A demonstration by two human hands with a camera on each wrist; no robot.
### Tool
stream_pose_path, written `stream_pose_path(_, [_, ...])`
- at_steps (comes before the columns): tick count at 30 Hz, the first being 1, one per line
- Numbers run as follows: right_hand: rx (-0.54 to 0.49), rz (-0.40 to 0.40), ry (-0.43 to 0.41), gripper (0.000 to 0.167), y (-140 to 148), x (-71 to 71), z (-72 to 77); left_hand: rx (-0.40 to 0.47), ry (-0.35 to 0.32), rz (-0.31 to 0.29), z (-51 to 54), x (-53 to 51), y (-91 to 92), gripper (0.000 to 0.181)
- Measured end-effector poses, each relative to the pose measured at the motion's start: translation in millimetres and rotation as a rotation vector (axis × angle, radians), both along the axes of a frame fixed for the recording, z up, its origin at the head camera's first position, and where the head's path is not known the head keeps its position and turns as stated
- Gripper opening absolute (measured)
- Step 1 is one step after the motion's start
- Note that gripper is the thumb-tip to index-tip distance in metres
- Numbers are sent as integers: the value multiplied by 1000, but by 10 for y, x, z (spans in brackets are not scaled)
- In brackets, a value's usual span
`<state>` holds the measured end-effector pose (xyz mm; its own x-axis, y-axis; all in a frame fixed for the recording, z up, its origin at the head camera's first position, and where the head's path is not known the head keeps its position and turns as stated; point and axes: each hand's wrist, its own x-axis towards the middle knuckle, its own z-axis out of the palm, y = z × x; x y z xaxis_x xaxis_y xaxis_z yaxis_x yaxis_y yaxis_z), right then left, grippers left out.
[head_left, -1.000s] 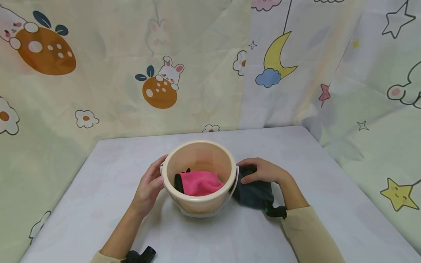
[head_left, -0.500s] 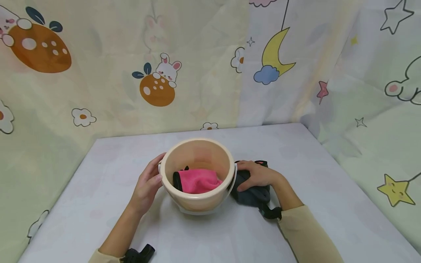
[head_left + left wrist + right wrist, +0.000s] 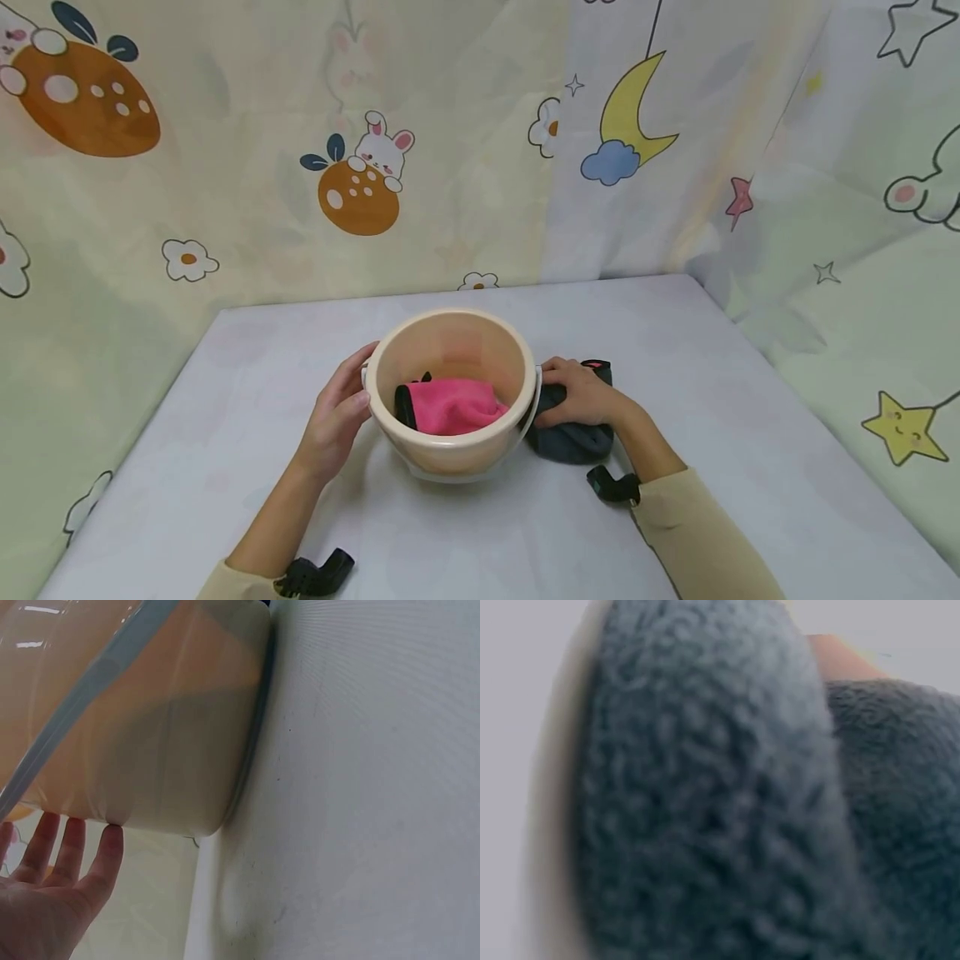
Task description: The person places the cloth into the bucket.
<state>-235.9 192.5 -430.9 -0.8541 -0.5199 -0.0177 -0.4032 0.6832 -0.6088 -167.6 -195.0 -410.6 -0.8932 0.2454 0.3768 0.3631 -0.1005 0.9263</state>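
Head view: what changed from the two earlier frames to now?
Right hand slid slightly toward the bucket and the person over the dark cloth. The cloth's black-and-pink edge, hidden in the first frame, now shows beyond the hand. Whether the fingers grip tighter isn't visible. Unchanged: left hand against the bucket, pink cloth inside.

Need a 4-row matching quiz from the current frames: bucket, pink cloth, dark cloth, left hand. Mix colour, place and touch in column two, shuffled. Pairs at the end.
Column one
1. Bucket
2. Pink cloth
3. Dark cloth
4. Left hand

Column two
A. Under the right hand
B. Fingers touching the bucket's outer wall
C. Peach-coloured, with a pale handle
D. Inside the bucket

Pairs: 1-C, 2-D, 3-A, 4-B
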Motion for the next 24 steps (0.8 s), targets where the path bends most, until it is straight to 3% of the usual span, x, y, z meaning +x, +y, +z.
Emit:
stream_pose_path(11, [-29,13,78,35,-59,12,-16,-7,-32,23,-17,-8,-10,60])
stream_pose_path(20, [-10,-101,37,35,-93,35,-27,-13,-44,31,-17,-3,-3,60])
stream_pose_path(24, [-55,-124,24,30,-91,44,-31,-20,-46,36,-11,-7,-3,60])
